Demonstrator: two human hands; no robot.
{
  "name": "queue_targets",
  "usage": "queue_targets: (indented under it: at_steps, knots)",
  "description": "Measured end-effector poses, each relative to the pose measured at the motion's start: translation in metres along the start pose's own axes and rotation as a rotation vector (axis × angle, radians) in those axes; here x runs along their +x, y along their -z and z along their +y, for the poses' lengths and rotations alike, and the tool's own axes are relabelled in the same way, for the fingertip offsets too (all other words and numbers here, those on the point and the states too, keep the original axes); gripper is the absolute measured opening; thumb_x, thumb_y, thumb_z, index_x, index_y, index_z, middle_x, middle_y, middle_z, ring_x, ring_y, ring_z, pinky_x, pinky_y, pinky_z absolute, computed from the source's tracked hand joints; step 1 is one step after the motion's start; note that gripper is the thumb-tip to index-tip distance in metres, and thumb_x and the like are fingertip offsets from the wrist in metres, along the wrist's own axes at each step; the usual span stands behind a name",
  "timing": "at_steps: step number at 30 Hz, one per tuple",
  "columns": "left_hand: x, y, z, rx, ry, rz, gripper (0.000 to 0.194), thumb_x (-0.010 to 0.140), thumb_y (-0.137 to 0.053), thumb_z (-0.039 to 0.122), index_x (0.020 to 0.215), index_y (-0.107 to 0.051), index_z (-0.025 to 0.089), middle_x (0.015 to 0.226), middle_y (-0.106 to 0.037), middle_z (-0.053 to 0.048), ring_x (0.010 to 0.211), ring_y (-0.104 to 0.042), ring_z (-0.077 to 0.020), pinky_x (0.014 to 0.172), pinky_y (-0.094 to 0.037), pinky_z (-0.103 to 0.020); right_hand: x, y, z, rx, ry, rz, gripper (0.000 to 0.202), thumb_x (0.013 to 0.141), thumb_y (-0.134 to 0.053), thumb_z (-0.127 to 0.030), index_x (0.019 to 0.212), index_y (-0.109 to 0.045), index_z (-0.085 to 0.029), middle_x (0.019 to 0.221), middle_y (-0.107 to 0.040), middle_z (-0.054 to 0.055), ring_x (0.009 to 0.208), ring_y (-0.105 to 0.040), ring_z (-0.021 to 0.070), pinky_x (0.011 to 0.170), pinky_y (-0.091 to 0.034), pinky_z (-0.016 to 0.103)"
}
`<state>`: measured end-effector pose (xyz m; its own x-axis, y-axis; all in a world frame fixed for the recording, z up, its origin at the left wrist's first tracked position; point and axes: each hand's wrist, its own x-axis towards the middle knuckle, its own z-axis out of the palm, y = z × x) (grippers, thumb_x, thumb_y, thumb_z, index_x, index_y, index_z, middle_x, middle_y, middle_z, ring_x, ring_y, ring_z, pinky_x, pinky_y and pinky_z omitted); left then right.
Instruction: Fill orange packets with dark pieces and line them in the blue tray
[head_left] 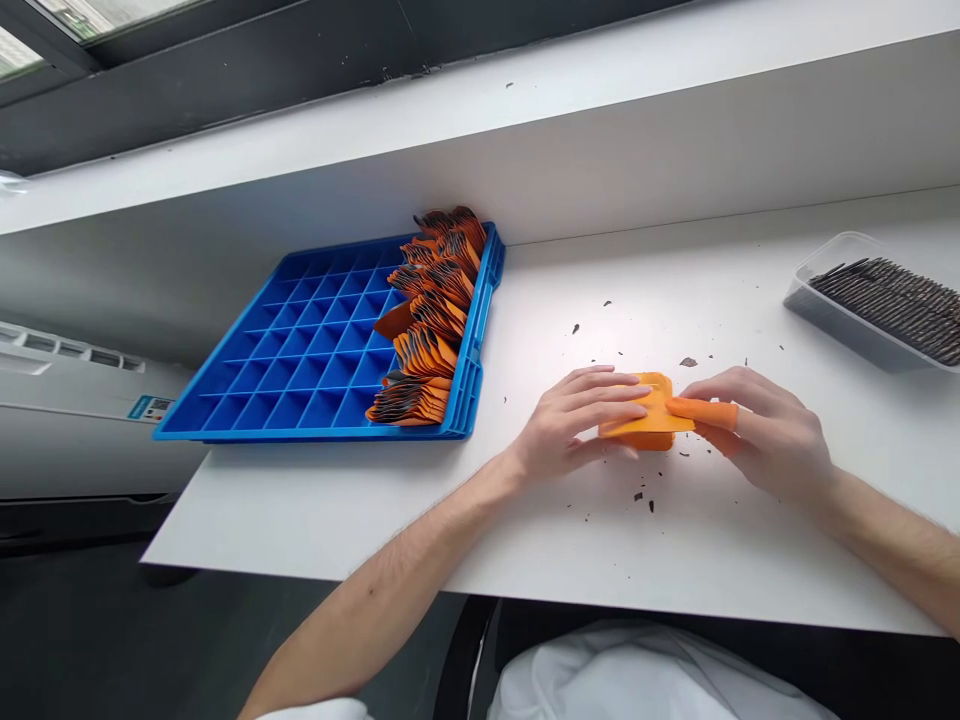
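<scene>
A small stack of orange sheets point(651, 440) lies on the white table in front of me. My left hand point(574, 415) rests over its left side, fingers stretched out and lying flat on the top orange sheet point(654, 408). From the other side, my right hand point(765, 425) pinches that sheet's right edge between thumb and index finger. Orange finger covers are on those two right fingertips. The top sheet sits slightly askew on the stack. Dark flakes point(651, 506) are scattered on the table around both hands.
To the left stands a blue compartment tray point(466, 405); its right-hand columns hold bundles of orange and dark sheets point(424, 350). A clear plastic box point(847, 320) of dark, thin pieces point(892, 300) is at the right. A white wall and ledge point(637, 150) run behind the table.
</scene>
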<state>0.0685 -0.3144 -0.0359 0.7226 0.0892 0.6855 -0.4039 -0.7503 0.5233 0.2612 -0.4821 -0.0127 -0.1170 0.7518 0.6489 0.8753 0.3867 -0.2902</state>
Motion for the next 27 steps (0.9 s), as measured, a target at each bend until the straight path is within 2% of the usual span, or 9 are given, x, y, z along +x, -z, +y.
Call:
queue_targets:
  at_steps: [4,8,13,15,17,19,21,24,27]
  knots:
    - [0.003,0.0,0.01,0.038,0.075,0.163,0.009,0.099,-0.06,0.02,0.098,-0.069,0.02,0.091,-0.079,-0.005,0.093,-0.074,-0.0183,0.08,-0.064,-0.035,0.0,-0.001,-0.006,0.108,-0.07,-0.023,0.032,0.098,-0.062,-0.01,0.125,-0.062,-0.027,0.103,-0.069,0.006,0.085,-0.067,0.0168,0.07,-0.058,0.03]
    - [0.003,-0.005,0.014,0.026,0.122,0.237,0.016,0.094,-0.069,0.023,0.08,-0.062,0.018,0.082,-0.076,-0.004,0.083,-0.072,-0.0164,0.069,-0.064,-0.031,-0.002,-0.005,-0.008,0.202,-0.17,-0.073,0.032,0.101,-0.062,-0.019,0.132,-0.061,-0.028,0.11,-0.07,0.006,0.095,-0.07,0.0187,0.079,-0.062,0.033]
    - [0.001,-0.006,0.01,-0.044,0.132,0.249,0.027,0.098,-0.062,0.036,0.078,-0.06,0.018,0.081,-0.074,-0.005,0.081,-0.07,-0.0165,0.068,-0.062,-0.031,-0.006,-0.001,-0.006,0.098,-0.194,-0.002,0.024,0.099,-0.064,-0.014,0.116,-0.069,-0.03,0.097,-0.072,0.001,0.08,-0.069,0.0151,0.065,-0.058,0.028]
    - [-0.001,-0.002,0.007,-0.054,0.193,0.372,0.028,0.101,-0.055,0.04,0.087,-0.064,0.018,0.084,-0.073,-0.006,0.084,-0.07,-0.0172,0.071,-0.061,-0.032,-0.005,0.003,-0.002,0.006,-0.187,0.062,0.027,0.099,-0.062,-0.012,0.117,-0.069,-0.032,0.099,-0.072,0.001,0.077,-0.067,0.0149,0.061,-0.055,0.028]
    - [-0.004,0.003,0.003,0.001,0.291,0.581,0.028,0.102,-0.053,0.042,0.09,-0.064,0.019,0.083,-0.07,-0.003,0.081,-0.067,-0.0148,0.069,-0.057,-0.028,-0.003,0.005,0.003,-0.088,-0.135,0.066,0.031,0.1,-0.058,-0.008,0.118,-0.068,-0.032,0.104,-0.072,0.002,0.079,-0.067,0.0153,0.061,-0.052,0.029]
    - [-0.007,0.007,-0.002,0.05,0.402,0.759,0.028,0.101,-0.054,0.044,0.089,-0.063,0.02,0.076,-0.063,0.001,0.072,-0.061,-0.0106,0.063,-0.051,-0.022,-0.002,0.005,0.008,-0.155,-0.028,-0.038,0.027,0.102,-0.054,-0.01,0.116,-0.068,-0.028,0.11,-0.071,0.004,0.088,-0.067,0.0178,0.066,-0.051,0.031]
    - [-0.008,0.008,-0.005,0.037,0.475,0.831,0.028,0.1,-0.057,0.046,0.09,-0.062,0.021,0.074,-0.059,0.003,0.068,-0.057,-0.0085,0.06,-0.048,-0.019,-0.003,0.001,0.011,-0.177,0.079,-0.183,0.017,0.106,-0.053,-0.025,0.111,-0.069,-0.024,0.113,-0.071,0.006,0.097,-0.066,0.0215,0.076,-0.051,0.036]
    - [-0.006,0.006,-0.004,-0.013,0.432,0.747,0.02,0.095,-0.066,0.04,0.093,-0.064,0.021,0.08,-0.063,0.002,0.073,-0.061,-0.0095,0.064,-0.051,-0.02,-0.004,-0.003,0.012,-0.138,0.124,-0.285,0.039,0.108,-0.043,-0.051,0.114,-0.068,-0.022,0.122,-0.068,0.01,0.105,-0.063,0.0251,0.085,-0.05,0.041]
    - [0.0,0.004,0.005,-0.026,0.274,0.534,0.006,0.092,-0.071,0.022,0.089,-0.066,0.02,0.082,-0.07,0.001,0.078,-0.066,-0.0119,0.067,-0.055,-0.024,-0.004,-0.002,0.006,-0.05,-0.003,-0.176,0.042,0.108,-0.043,-0.05,0.136,-0.057,-0.023,0.128,-0.063,0.013,0.108,-0.062,0.0259,0.086,-0.051,0.043]
